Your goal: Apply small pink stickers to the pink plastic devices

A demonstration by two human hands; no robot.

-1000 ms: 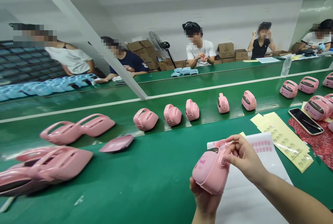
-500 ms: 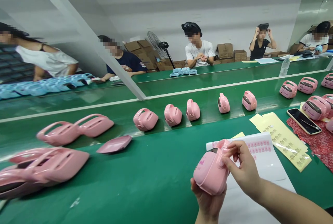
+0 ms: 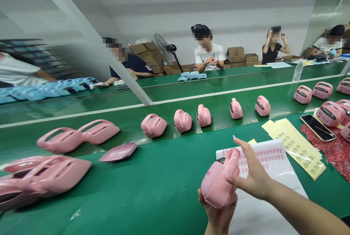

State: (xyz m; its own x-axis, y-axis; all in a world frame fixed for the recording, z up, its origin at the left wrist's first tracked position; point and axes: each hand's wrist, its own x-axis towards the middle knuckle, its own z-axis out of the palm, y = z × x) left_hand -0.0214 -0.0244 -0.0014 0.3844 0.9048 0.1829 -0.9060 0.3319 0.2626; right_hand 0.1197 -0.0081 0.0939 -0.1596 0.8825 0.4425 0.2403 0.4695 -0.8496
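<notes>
- The left hand (image 3: 219, 213) holds the pink case (image 3: 218, 185), lower centre — the right hand (image 3: 255, 176) is wide, its thumb at the case.
- Across the green surface (image 3: 136, 195), cardboard boxes (image 3: 236, 55) stand near the wall (image 3: 153, 9).

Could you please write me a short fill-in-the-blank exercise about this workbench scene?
1. The left hand supports a pink handled housing from ____.
2. On the right hand, the digit touching the housing's side is the ____.
3. The smartphone lies on textured sheeting coloured ____.
4. The white sheet carries rows of small stickers coloured ____.

Missing words: below; thumb; red; pink.
</notes>
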